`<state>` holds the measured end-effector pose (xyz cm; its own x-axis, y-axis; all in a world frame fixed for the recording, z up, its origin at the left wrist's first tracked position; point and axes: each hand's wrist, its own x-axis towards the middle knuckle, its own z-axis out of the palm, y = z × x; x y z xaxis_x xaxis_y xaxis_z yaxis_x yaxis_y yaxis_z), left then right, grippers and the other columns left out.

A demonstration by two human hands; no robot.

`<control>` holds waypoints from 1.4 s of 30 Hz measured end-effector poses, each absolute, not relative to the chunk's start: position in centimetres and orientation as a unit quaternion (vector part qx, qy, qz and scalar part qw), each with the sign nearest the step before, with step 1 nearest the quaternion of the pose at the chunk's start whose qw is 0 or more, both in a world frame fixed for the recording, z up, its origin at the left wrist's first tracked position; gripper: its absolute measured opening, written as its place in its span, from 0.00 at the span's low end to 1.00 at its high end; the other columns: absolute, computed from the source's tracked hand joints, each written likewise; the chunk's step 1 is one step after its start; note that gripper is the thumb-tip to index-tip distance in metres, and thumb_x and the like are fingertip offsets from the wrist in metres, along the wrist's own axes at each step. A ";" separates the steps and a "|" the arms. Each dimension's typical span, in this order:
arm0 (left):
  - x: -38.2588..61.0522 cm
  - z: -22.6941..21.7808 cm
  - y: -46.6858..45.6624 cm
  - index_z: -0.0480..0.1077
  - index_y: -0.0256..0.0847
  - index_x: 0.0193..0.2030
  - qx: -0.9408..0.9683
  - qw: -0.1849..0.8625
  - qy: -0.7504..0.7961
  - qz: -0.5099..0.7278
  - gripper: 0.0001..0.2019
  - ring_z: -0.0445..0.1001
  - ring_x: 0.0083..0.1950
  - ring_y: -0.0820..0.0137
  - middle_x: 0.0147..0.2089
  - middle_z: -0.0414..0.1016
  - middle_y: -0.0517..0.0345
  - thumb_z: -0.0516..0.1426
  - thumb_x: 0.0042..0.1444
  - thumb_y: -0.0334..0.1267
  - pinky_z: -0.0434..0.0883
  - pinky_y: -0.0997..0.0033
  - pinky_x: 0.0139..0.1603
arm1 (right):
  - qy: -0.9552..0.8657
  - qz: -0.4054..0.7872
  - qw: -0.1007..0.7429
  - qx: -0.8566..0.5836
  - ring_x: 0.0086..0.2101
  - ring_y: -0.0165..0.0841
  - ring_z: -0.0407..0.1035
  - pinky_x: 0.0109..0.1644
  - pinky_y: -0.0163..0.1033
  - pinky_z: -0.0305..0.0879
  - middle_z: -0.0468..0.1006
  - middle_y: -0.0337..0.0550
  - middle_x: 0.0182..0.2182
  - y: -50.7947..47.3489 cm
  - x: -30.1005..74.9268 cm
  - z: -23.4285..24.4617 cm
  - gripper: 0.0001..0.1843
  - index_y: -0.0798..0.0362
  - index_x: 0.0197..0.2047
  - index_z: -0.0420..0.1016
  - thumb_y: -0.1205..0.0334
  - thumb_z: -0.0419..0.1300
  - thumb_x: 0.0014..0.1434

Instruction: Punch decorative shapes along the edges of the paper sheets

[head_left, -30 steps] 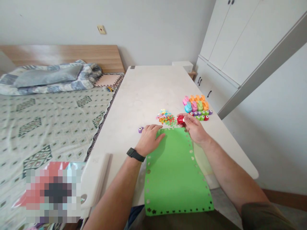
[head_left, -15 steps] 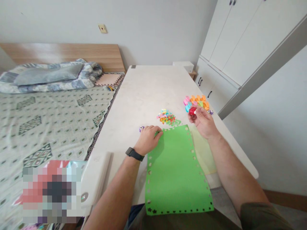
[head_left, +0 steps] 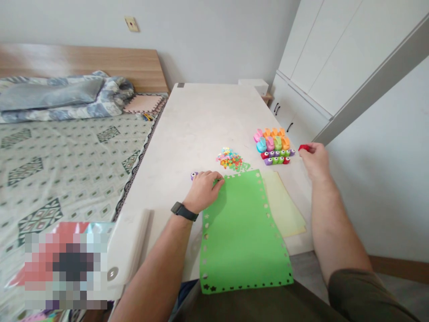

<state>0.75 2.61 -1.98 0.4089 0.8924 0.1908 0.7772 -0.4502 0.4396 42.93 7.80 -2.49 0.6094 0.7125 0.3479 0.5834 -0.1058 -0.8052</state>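
A green sheet (head_left: 243, 228) with punched holes along its edges lies on the table and hangs over the near side. My left hand (head_left: 205, 190), wearing a dark wristband, grips the sheet's far left corner, thumb and fingers together. Beside its knuckles sits a small purple craft punch (head_left: 193, 175). My right hand (head_left: 317, 161) is closed on a small red craft punch (head_left: 304, 147) near the table's right edge. To the left of that hand stand rows of small craft punches (head_left: 276, 160) and larger pastel ones (head_left: 271, 142). Punched confetti (head_left: 231, 160) is heaped past the sheet's far edge.
Pale yellow sheets (head_left: 284, 205) lie on the white table (head_left: 201, 120), right of the green one. A long white case (head_left: 129, 250) stands at the near left. The bed (head_left: 67, 156) runs along the left side, and a white cabinet (head_left: 291, 107) stands on the right.
My right hand has moved right with the red punch, away from the rows of punches, which now show fully. My left hand stays at the sheet's corner. The view has shifted slightly.
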 end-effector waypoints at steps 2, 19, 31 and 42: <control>0.7 -2.0 2.6 0.75 0.43 0.42 0.827 0.140 0.505 0.203 0.10 0.74 0.45 0.61 0.42 0.79 0.54 0.54 0.66 0.43 0.66 0.60 0.50 | -0.416 0.025 0.445 -0.793 0.37 0.40 0.75 0.42 0.43 0.69 0.82 0.47 0.38 7.7 44.3 -3.5 0.22 0.54 0.47 0.79 0.58 0.64 0.48; 0.8 -1.8 2.3 0.75 0.44 0.42 0.827 0.137 0.508 0.198 0.10 0.74 0.46 0.61 0.42 0.79 0.54 0.54 0.66 0.43 0.66 0.59 0.51 | -0.480 0.095 0.269 -0.830 0.40 0.46 0.76 0.47 0.48 0.67 0.84 0.52 0.36 7.6 43.8 -5.0 0.23 0.52 0.44 0.84 0.45 0.56 0.59; 1.5 -1.5 1.6 0.76 0.43 0.43 0.829 0.141 0.509 0.187 0.10 0.74 0.47 0.60 0.43 0.78 0.50 0.54 0.66 0.42 0.67 0.58 0.50 | -0.482 -0.062 0.520 -0.702 0.40 0.39 0.73 0.50 0.46 0.69 0.79 0.51 0.44 6.3 36.4 -1.8 0.18 0.55 0.50 0.75 0.54 0.54 0.64; 2.2 -2.2 1.2 0.76 0.41 0.46 0.845 0.145 0.481 0.185 0.11 0.75 0.51 0.56 0.47 0.79 0.47 0.54 0.64 0.39 0.70 0.54 0.54 | -0.861 0.196 0.238 -0.405 0.39 0.37 0.72 0.46 0.42 0.66 0.78 0.48 0.43 6.1 18.2 4.1 0.14 0.52 0.49 0.77 0.58 0.63 0.61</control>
